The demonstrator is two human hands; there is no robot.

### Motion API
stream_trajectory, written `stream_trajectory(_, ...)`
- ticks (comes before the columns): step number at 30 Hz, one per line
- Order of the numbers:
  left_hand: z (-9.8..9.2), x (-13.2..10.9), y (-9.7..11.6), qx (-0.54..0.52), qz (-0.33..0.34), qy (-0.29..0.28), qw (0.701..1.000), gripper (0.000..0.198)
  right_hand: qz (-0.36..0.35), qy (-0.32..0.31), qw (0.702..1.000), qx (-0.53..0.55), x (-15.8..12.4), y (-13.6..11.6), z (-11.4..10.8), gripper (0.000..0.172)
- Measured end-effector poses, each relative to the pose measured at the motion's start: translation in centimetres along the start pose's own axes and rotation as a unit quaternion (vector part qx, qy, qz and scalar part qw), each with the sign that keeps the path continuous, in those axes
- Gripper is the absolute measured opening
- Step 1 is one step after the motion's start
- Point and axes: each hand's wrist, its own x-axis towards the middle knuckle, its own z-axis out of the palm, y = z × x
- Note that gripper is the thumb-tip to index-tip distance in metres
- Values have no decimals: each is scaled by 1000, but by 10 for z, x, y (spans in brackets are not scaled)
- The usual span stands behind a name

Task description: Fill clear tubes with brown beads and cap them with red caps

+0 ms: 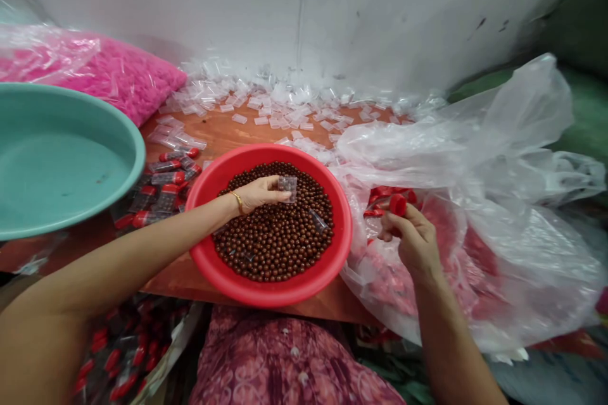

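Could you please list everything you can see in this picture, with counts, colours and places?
red basin: one, red, middle of the table.
balls: many, brown, filling the red basin.
teal basin: one, teal, far left.
loose tubes: many, clear, heaped along the wall at the back.
capped tubes: several, clear with red tops, between the two basins.
pink bag: one, pink contents, back left.
plastic bag: one, clear, right side, red caps inside.
table: one, brown wood, under it all.
left hand: one, over the balls, holding a clear tube.
right hand: one, at the plastic bag's mouth, holding a red cap.
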Motion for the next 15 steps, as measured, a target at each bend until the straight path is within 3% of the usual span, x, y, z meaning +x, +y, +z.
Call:
stream_trajectory(6,15,-19,1,6,-49,4,999,50,14,-110,994,8,-3,-31,44,18)
stream_trajectory(11,14,-17,-4,44,-38,23,998,43,15,-161,987,3,-2,-37,71,19)
stream_trajectory(15,17,-13,-10,38,24,1,999,35,3,-209,978,0,0,-33,81,28)
